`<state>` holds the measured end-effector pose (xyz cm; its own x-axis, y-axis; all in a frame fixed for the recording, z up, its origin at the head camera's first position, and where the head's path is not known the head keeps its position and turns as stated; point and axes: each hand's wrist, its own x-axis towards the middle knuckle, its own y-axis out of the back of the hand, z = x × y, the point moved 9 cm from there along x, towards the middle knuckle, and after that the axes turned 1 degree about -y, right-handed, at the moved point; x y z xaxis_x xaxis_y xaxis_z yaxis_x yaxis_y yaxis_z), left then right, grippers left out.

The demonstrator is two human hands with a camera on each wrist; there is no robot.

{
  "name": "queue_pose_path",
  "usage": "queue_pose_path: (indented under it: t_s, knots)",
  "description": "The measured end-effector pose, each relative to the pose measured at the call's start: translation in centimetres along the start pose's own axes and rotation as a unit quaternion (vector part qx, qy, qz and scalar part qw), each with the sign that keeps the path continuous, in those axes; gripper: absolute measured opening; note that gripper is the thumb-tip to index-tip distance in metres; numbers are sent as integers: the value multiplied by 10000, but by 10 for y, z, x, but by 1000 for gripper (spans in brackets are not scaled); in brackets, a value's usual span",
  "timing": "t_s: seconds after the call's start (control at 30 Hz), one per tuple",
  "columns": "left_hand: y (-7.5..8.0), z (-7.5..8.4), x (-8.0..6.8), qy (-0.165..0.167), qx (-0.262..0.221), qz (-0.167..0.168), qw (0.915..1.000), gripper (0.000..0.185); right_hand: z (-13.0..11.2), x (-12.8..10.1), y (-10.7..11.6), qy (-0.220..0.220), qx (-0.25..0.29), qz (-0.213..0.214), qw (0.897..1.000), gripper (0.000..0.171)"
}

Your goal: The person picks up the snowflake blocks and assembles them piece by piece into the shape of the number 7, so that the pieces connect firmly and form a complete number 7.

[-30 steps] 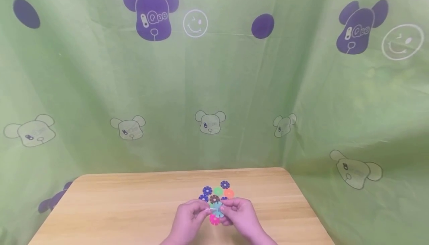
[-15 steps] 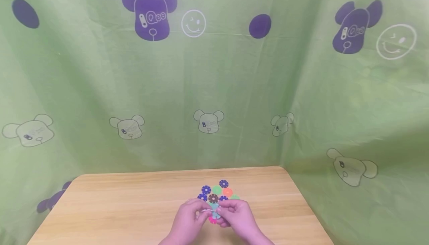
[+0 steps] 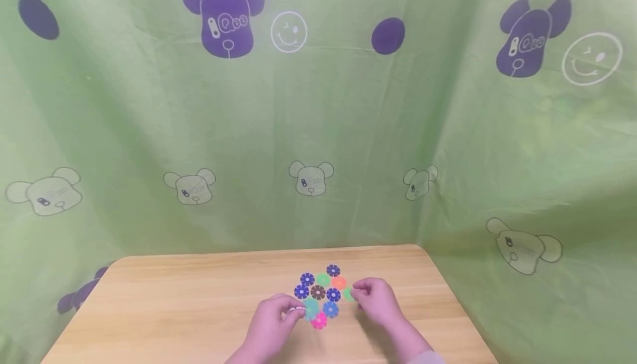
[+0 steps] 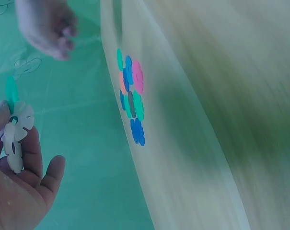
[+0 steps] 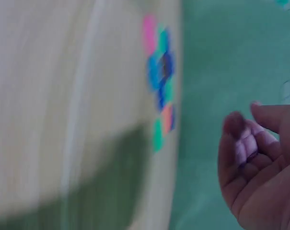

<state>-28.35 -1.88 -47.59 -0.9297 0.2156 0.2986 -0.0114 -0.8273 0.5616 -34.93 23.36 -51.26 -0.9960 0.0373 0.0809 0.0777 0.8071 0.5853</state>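
A pink disc [image 3: 319,321] lies flat nearest on the counter [image 3: 199,297]. Just beyond its left side, the left hand [image 3: 272,320] pinches a joined piece [image 4: 23,117] above the counter: white discs with a green one at the end. Gripping the white part likely leaves the green rim exposed. Beyond the pink disc lies a blue disc [image 3: 330,310]. To the right, the right hand [image 3: 380,300] is released, thumb and fingers parted, raised by a green disc [image 3: 348,294]. Farther, brown [image 3: 317,292], orange [image 3: 339,282] and dark blue discs [image 3: 333,270] lie flat, spread perhaps to keep each easy to pick.
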Motion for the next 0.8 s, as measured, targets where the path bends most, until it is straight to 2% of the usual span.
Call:
queue_pose_path:
  t_s: [0.1, 0.2, 0.43, 0.6, 0.8]
  knots:
    - [1, 1, 3, -15, -16, -22, 10000, 11, 18, 14, 0, -87, -936, 99, 9955, 30]
    - [1, 0, 5, 0, -21, -53, 10000, 11, 33, 23, -4, -286, -1368, 85, 9901, 39]
    - [-7, -7, -2, 234, -280, -66, 9993, 9, 59, 27, -26, -402, -1729, -69, 9841, 59]
    - [-11, -11, -7, 379, -202, -53, 9991, 9, 64, 27, -36, -301, -1797, 68, 9832, 67]
    - [-8, -10, -2, 353, -155, 10, 9993, 10, 57, 35, -40, -100, -2142, 189, 9766, 61]
